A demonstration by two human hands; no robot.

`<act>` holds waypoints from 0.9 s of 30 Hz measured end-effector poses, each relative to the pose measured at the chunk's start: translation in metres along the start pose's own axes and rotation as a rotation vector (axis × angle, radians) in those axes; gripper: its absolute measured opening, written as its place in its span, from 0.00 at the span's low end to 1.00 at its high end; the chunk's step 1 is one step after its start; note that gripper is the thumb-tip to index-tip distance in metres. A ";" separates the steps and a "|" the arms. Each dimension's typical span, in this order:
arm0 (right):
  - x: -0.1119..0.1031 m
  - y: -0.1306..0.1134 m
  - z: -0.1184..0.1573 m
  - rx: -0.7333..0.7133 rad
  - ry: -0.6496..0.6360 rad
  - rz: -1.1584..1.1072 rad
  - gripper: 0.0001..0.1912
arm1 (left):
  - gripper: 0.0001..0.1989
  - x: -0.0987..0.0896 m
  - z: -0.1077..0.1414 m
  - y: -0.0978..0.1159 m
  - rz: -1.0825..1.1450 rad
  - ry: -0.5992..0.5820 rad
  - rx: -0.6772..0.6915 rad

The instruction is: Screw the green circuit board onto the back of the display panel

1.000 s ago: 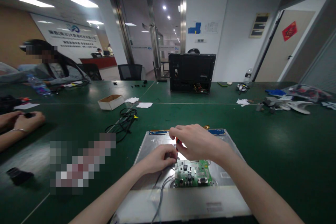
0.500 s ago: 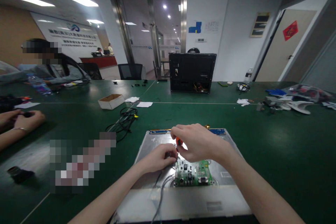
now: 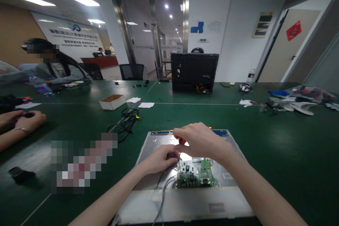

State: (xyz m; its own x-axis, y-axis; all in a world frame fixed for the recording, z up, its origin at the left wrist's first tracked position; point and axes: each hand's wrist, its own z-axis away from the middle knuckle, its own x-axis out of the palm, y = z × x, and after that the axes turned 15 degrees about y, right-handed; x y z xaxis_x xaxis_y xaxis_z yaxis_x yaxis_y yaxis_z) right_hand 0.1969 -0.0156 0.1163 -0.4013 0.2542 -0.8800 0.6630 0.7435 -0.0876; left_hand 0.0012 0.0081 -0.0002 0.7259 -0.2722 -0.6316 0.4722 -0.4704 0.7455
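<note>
My right hand (image 3: 200, 141) grasps the red-and-black handle of the screwdriver (image 3: 181, 140), its fingers closed round it from above. The thin shaft points down from those fingers, close to upright, towards the far left corner of the board (image 3: 196, 174). My left hand (image 3: 159, 159) is curled low beside the shaft, fingertips right next to its lower end; I cannot tell whether they pinch anything. The board lies just below and nearer to me than my right fingers, on the metal back of the panel (image 3: 143, 201). The wires (image 3: 162, 197) run towards me from its left side, below my left fingers.

I judge the step in hand to be work on a screw at that corner, though my fingers hide the tip and I see no screw. The next move seems to call for a straight shaft, light downward pressure and a steady left hand guiding the tip.
</note>
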 end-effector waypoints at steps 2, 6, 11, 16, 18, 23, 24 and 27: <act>-0.001 -0.001 0.002 -0.015 0.009 -0.054 0.09 | 0.04 0.001 0.000 -0.002 0.002 0.002 0.006; -0.001 -0.001 0.004 -0.035 0.026 -0.078 0.10 | 0.03 0.003 -0.001 -0.008 0.012 -0.018 0.019; 0.001 -0.001 0.002 -0.042 0.005 -0.076 0.11 | 0.04 0.003 -0.001 -0.010 0.017 -0.027 0.023; 0.001 -0.001 0.001 -0.026 0.018 -0.034 0.10 | 0.04 0.002 -0.001 -0.006 0.019 -0.027 0.014; 0.001 -0.001 0.001 -0.016 0.024 0.000 0.08 | 0.04 0.001 -0.001 -0.004 0.019 -0.022 0.009; 0.003 0.000 -0.001 0.020 0.009 0.043 0.04 | 0.03 0.001 0.000 -0.002 0.012 -0.010 -0.005; 0.004 0.000 -0.001 0.021 0.013 0.034 0.05 | 0.03 0.001 0.000 -0.002 0.011 -0.007 -0.007; 0.004 -0.001 0.000 -0.009 0.033 -0.023 0.09 | 0.04 0.002 0.000 -0.002 0.010 0.002 -0.007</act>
State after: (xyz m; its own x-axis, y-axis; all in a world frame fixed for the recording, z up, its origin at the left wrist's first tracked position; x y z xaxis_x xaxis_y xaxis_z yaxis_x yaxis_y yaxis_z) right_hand 0.1950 -0.0152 0.1132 -0.4372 0.2575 -0.8617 0.6477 0.7549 -0.1030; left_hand 0.0013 0.0088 -0.0028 0.7318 -0.2754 -0.6234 0.4682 -0.4616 0.7535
